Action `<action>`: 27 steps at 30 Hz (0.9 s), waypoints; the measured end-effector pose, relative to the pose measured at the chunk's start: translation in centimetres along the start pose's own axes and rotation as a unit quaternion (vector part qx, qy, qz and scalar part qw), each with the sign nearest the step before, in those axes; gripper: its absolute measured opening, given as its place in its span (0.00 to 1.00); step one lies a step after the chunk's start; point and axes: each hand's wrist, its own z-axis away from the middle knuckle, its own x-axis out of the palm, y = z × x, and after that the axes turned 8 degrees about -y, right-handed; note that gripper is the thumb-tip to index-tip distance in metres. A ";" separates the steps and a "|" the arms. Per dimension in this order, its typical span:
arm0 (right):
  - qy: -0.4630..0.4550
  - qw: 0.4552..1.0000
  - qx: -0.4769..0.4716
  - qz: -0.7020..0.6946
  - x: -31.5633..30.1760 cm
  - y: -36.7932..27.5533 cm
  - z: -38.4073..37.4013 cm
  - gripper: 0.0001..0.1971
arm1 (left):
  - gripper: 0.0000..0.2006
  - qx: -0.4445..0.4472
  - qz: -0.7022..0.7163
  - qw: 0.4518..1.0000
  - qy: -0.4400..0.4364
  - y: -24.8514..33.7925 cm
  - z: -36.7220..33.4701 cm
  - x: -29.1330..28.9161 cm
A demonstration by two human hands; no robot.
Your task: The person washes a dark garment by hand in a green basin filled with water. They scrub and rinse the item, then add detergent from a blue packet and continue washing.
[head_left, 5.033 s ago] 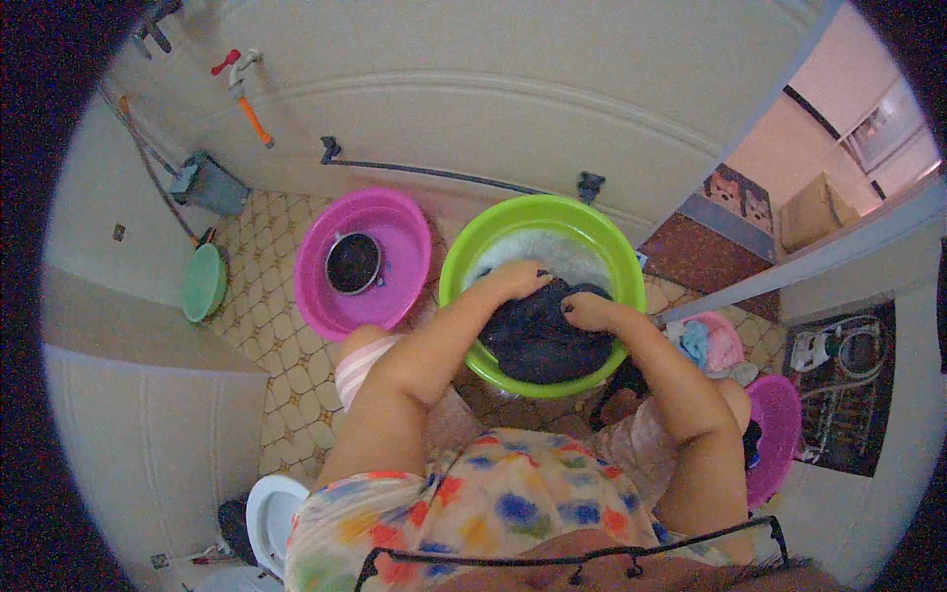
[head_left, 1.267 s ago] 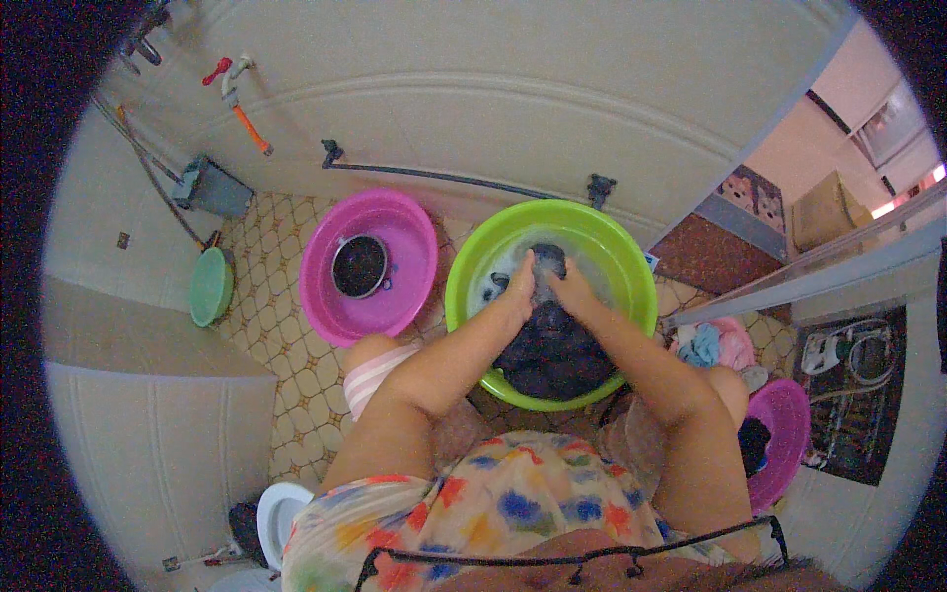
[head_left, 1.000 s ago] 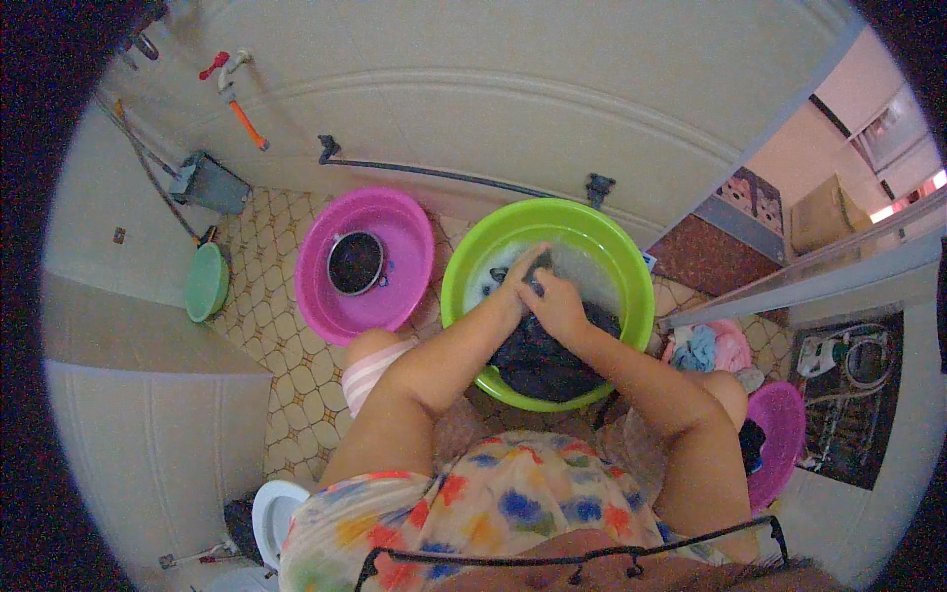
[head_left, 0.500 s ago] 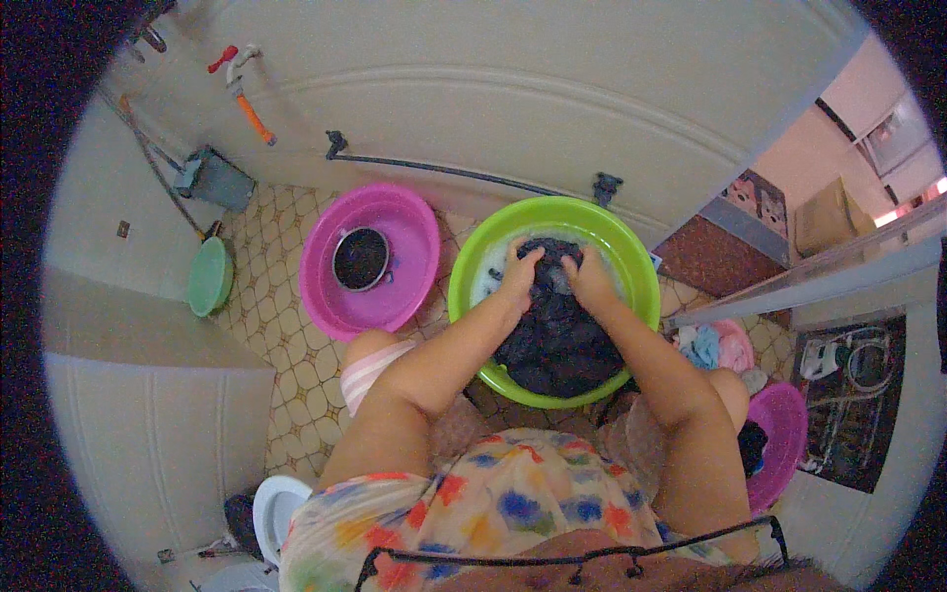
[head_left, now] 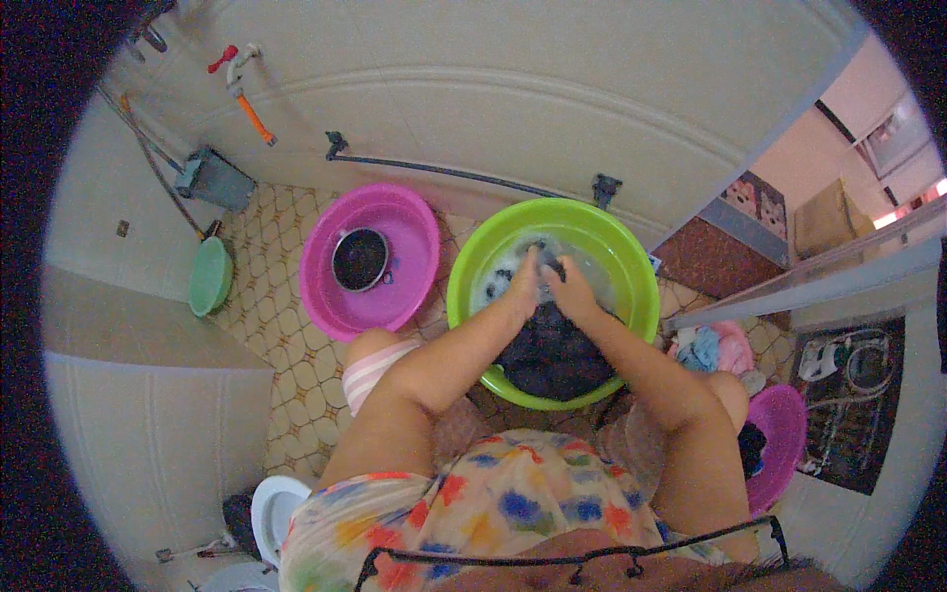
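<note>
A wide green basin (head_left: 636,266) with soapy water stands in front of me. A black wet garment (head_left: 554,355) lies bunched in its near half, and its far part runs up between my hands. My left hand (head_left: 526,283) is closed on that cloth from the left side. Close beside it, my right hand (head_left: 569,289) has its fingers bent round the same cloth from the right. Some fingertips are hidden by the fabric and the suds.
Left of the green basin is a pink basin (head_left: 321,296) holding a round dark-topped container (head_left: 361,259). To the right are a purple tub (head_left: 784,434) with dark cloth and a pink basin (head_left: 738,345) with light clothes. A grey pipe (head_left: 454,170) runs along the wall.
My hands have come closer together, and the right one has shifted left. The garment has been drawn narrower between them, so more sudsy water shows in the basin's far half.
</note>
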 end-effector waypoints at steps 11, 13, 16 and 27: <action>-0.042 0.953 -0.062 0.294 -0.6 -5.0 2.8 0.14 | 0.19 -0.016 0.005 0.999 -0.034 2.4 4.2 5.0; -0.035 0.922 -0.062 0.380 -1.9 -0.1 -1.0 0.14 | 0.20 -0.069 0.046 0.996 -0.012 2.1 4.0 5.9; 0.038 0.975 -0.011 0.217 -2.3 1.1 -2.0 0.12 | 0.22 -0.023 -0.052 0.997 -0.048 -0.5 -0.1 -0.6; -0.134 0.949 -0.030 0.285 -2.3 6.0 -2.6 0.19 | 0.15 0.035 -0.091 0.992 0.086 1.0 -0.5 -1.5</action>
